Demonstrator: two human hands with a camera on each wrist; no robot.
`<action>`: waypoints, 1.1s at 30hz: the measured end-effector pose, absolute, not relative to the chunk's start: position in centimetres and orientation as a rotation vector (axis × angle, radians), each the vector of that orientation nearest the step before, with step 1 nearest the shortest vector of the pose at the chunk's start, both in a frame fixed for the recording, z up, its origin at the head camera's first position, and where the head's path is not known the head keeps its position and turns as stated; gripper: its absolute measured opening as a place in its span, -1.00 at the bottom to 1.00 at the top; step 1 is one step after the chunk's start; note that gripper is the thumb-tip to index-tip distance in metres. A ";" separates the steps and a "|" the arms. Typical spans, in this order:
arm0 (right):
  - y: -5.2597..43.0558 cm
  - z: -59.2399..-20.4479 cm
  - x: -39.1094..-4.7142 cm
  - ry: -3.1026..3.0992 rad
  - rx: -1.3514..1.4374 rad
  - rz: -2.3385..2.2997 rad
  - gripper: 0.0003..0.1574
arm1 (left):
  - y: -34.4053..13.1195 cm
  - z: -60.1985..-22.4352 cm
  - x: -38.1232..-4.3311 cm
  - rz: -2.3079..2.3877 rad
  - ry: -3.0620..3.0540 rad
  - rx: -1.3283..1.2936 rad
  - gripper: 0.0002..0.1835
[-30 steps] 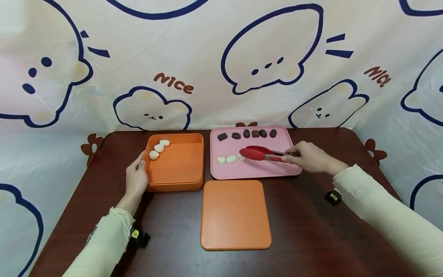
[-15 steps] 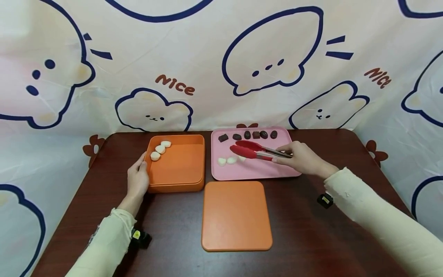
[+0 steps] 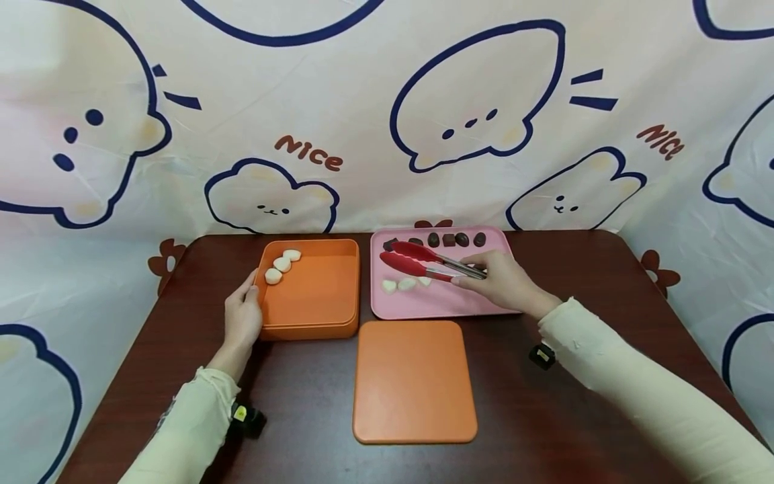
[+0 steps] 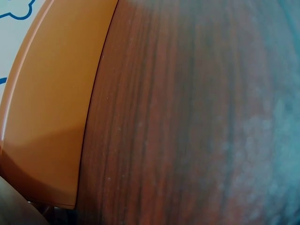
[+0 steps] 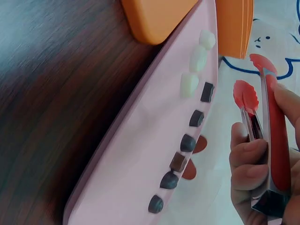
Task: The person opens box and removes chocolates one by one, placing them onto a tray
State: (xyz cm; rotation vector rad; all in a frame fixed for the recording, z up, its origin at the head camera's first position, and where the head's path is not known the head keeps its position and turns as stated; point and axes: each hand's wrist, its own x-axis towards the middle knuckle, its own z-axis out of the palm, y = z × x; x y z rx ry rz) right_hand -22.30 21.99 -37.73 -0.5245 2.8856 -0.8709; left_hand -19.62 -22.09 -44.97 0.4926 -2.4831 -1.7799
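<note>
Head view: the red tongs (image 3: 406, 265) extend leftward from my right hand (image 3: 496, 279), which grips them, tips apart over the pink tray (image 3: 447, 304); my left hand (image 3: 243, 317) holds the left side of the orange box (image 3: 314, 289). Both arms slant forward and inward.

A dark reddish-brown table (image 3: 302, 403) (striped with wood grain) fills the lower head view; on it lie an orange box (image 3: 310, 332) left of centre; a pink tray (image 3: 437, 305) just right of that; a flat orange square (image 3: 415, 383) at lower centre.
</note>
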 end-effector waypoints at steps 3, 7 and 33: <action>21.1 -37.8 -22.3 2.894 -0.548 -0.874 -0.65 | -22.1 -45.0 -19.7 -1.778 -2.488 0.500 -0.47; 20.0 -37.8 -22.1 2.901 -0.550 -0.871 -0.64 | -22.1 -45.2 -19.7 -1.781 -2.490 0.497 -0.46; 13.2 -37.9 -22.5 2.881 -0.663 -0.820 -0.69 | -22.2 -45.2 -19.6 -1.795 -2.482 0.462 -0.46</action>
